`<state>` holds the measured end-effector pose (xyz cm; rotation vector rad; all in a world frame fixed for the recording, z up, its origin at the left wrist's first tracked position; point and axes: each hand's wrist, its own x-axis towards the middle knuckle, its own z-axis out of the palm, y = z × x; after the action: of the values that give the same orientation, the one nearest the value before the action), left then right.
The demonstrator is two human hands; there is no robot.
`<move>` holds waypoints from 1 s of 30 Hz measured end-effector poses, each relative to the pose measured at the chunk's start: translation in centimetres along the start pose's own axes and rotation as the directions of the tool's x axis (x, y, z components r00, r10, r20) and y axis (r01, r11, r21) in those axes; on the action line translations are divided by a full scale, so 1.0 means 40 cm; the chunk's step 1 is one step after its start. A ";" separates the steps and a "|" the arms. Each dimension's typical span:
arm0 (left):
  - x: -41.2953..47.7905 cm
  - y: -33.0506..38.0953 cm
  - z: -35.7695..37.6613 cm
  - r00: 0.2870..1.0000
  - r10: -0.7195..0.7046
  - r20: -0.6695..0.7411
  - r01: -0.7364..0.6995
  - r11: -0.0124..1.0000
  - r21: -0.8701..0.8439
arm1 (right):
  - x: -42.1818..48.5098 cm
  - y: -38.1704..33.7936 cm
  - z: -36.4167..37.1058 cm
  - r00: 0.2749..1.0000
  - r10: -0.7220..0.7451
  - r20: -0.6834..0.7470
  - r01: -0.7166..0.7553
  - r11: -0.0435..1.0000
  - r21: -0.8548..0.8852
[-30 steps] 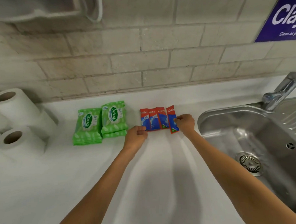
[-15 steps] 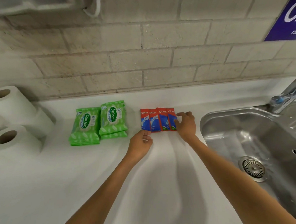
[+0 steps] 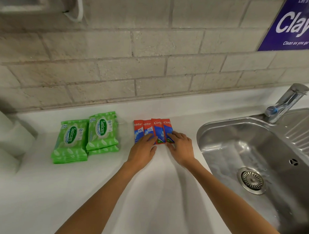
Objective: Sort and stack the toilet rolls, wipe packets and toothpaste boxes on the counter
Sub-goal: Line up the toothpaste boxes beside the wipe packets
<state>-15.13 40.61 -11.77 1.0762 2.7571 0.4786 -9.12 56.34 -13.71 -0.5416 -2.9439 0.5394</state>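
Several red and blue toothpaste boxes (image 3: 152, 128) lie side by side in a neat row on the white counter (image 3: 147, 195). My left hand (image 3: 143, 150) rests with straight fingers on the near ends of the left boxes. My right hand (image 3: 181, 147) lies flat on the near end of the rightmost box. Two stacks of green wipe packets (image 3: 87, 135) sit to the left of the row. White toilet rolls (image 3: 7, 139) are piled at the far left edge, partly cut off.
A steel sink (image 3: 254, 155) with a drain and a tap (image 3: 285, 102) lies close to the right of the boxes. A tiled wall (image 3: 134, 63) runs behind the counter, with a purple sign (image 3: 297, 25) at top right.
The rightmost box, tilted a second ago, now lies straight in the row. Both hands have moved onto the near ends of the boxes, fingers flattened.
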 end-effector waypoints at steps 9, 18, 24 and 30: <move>0.069 -0.014 0.017 0.993 0.075 0.090 -0.086 0.989 0.122 | 0.027 0.037 -0.005 0.999 -0.038 0.029 0.038 0.999 -0.002; 0.070 -0.013 0.035 0.993 0.062 0.100 -0.075 0.988 0.134 | 0.028 0.059 -0.001 0.997 -0.059 0.048 0.058 0.998 0.030; 0.073 -0.009 0.045 0.995 0.044 0.091 -0.057 0.988 0.146 | 0.030 0.063 -0.004 0.996 -0.066 0.053 0.065 0.998 0.022; 0.079 -0.004 0.050 0.997 0.036 0.075 -0.047 0.987 0.156 | 0.035 0.062 0.000 0.998 -0.052 0.047 0.049 0.998 0.050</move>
<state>-17.06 43.13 -13.75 1.1625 2.7523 0.2239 -9.63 59.02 -14.54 -0.4540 -2.9723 0.6253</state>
